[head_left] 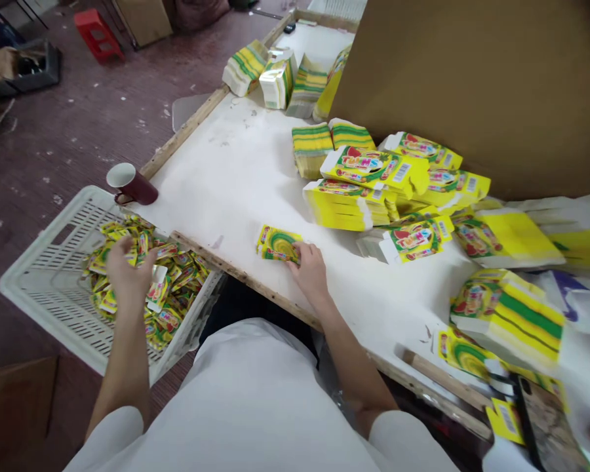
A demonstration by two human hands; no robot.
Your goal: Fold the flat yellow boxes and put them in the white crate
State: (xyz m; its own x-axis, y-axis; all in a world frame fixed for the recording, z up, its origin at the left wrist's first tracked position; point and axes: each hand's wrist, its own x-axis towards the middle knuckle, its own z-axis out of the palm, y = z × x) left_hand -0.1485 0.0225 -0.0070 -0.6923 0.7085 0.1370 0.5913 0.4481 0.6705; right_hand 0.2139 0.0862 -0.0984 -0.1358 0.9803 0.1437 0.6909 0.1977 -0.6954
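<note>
My right hand (311, 270) rests on the white table with its fingers closed on the right end of a small yellow-green printed packet (278, 243). It may be more than one packet lying together; I cannot tell. Over the white plastic basket (44, 278) hangs my left hand (129, 272), slightly blurred, thumb and fingers apart and nothing visible between them. Below it, many small yellow packets (170, 318) fill part of the basket, one showing a white end.
Flat yellow cartons (373, 167) are stacked on the table's right, beside a large brown cardboard box (472, 92). More carton bundles (246, 65) stand at the far edge. A dark red mug (140, 188) sits at the left corner. A phone (545, 419) is at lower right.
</note>
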